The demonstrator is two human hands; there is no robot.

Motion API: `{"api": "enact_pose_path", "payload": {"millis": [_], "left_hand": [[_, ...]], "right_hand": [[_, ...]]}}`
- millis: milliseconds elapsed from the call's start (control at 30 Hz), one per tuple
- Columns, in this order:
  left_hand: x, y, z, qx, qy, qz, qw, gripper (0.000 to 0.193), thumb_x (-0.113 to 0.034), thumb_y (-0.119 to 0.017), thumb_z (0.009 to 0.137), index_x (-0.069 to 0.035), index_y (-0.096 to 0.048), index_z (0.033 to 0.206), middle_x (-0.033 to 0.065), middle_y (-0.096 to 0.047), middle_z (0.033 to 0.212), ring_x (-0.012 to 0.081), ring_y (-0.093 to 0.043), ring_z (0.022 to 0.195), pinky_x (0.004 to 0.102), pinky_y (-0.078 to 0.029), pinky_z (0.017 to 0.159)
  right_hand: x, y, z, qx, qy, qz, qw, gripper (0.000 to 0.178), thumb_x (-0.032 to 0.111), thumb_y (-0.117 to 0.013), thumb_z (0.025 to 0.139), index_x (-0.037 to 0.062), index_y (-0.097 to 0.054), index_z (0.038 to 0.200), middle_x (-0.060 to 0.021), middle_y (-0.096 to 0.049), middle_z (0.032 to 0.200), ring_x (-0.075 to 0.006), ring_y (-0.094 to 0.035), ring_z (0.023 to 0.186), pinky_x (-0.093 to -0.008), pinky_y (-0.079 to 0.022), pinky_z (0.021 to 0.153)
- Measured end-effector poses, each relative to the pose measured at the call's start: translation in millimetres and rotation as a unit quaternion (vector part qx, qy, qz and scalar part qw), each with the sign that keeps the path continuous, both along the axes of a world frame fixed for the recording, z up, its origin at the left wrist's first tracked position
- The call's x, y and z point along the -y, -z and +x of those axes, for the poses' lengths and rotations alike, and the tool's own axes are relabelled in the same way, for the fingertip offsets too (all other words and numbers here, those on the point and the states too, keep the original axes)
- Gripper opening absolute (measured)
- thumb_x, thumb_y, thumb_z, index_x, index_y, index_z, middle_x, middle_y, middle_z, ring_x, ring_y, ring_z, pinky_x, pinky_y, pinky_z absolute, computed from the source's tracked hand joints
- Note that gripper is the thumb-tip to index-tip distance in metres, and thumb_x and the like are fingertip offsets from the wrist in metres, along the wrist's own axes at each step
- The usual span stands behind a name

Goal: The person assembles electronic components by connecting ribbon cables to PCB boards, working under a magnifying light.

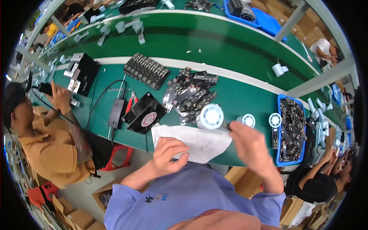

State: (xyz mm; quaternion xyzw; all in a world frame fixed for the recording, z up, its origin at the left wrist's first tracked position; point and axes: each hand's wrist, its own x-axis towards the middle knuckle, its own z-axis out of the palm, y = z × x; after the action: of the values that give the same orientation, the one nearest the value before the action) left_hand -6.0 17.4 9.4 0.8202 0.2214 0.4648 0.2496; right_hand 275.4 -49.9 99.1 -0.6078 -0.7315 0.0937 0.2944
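Observation:
Just above the white paper sheet (195, 142) is a light-blue fan-like part (211, 116) with a round slotted face. A short dark piece runs from its side to the fingers of my right hand (251, 145), which are closed at its end and somewhat blurred. This part looks larger than the similar ones on the bench. My left hand (170, 155) hovers over the paper's near left edge, fingers loosely curled and thumb apart, with nothing visible in it. Beyond the paper lies a loose heap of dark circuit boards (193, 92).
A black fan (145, 114), red-handled pliers (131, 101) and a black power adapter (117, 114) lie on the left. Behind them are stacked boards (146, 71). More light-blue parts (248, 121) stand right, beside a blue tray (279, 130) of boards. A co-worker (53, 145) sits left.

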Motion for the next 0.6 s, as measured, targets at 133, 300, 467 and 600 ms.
{"api": "enact_pose_path", "payload": {"millis": [133,300,467,600], "left_hand": [[2.8,27.9,15.9,-0.111,-0.005,-0.064,0.992,0.027,-0.006,-0.083,0.081,-0.005,-0.074,0.106,0.0089,-0.071,0.106,0.0293,-0.065,0.096,0.0389,-0.049,0.085],[-5.0,41.5,13.6,-0.152,-0.017,-0.054,0.987,0.024,-0.008,-0.082,0.084,-0.005,-0.075,0.107,0.0082,-0.070,0.108,0.0285,-0.063,0.100,0.0394,-0.050,0.088],[0.1,41.8,15.5,-0.137,-0.022,-0.046,0.989,0.021,-0.003,-0.080,0.084,-0.004,-0.075,0.104,0.0086,-0.072,0.104,0.0283,-0.065,0.096,0.0390,-0.051,0.085],[5.2,43.2,16.1,-0.134,-0.023,-0.057,0.989,0.020,-0.001,-0.080,0.083,-0.003,-0.075,0.102,0.0095,-0.073,0.103,0.0287,-0.066,0.094,0.0395,-0.051,0.084]], "right_hand": [[-100.9,2.2,49.0,-0.028,0.057,0.020,0.998,0.014,0.002,-0.068,0.092,-0.0056,-0.071,0.104,-0.0278,-0.070,0.095,-0.0485,-0.068,0.088,-0.0513,-0.054,0.076],[-217.3,53.7,120.2,0.021,0.200,-0.045,0.978,0.017,0.010,-0.072,0.090,-0.0036,-0.077,0.098,-0.0289,-0.072,0.092,-0.0477,-0.070,0.092,-0.0537,-0.056,0.083],[-297.2,94.6,169.3,0.027,0.304,-0.016,0.952,0.017,0.014,-0.075,0.091,-0.0006,-0.077,0.100,-0.0267,-0.075,0.100,-0.0470,-0.072,0.096,-0.0542,-0.058,0.087],[-326.5,129.3,185.5,-0.008,0.354,-0.036,0.934,0.020,0.016,-0.077,0.091,-0.0001,-0.075,0.103,-0.0265,-0.075,0.105,-0.0462,-0.072,0.101,-0.0540,-0.058,0.091]]}}
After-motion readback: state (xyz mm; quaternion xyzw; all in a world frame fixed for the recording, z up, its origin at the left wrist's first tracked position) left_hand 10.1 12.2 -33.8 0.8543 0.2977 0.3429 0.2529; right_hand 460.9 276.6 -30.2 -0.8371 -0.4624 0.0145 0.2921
